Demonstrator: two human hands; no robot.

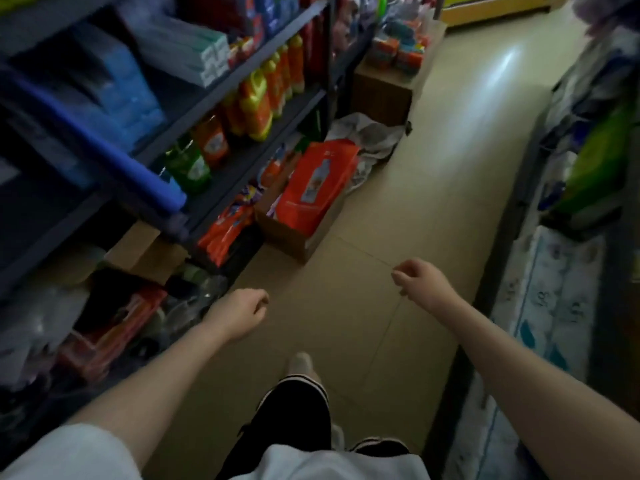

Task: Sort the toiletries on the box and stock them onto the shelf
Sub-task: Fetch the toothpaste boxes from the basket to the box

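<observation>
Head view shows left hand (239,315) and right hand (420,284) loosely curled, empty, mid-frame; next, I judge, reach the box (381,86) at top.

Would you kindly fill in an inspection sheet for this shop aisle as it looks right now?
Surface: beige tiled floor, with a bright glare patch further along the aisle.
Job's things: open cardboard box on the floor by the shelf, an orange refill pack lying on it; a second box further along carries small orange packs.
Clutter: crumpled wrapping on the floor behind the orange pack; mixed goods piled low at the left, blurred.
Hands: left hand and right hand both hold nothing, fingers loosely curled, over the floor.
Cables: nothing seen.
Surroundings: orange and green bottles on the shelf; wrapped paper goods along the right.
</observation>
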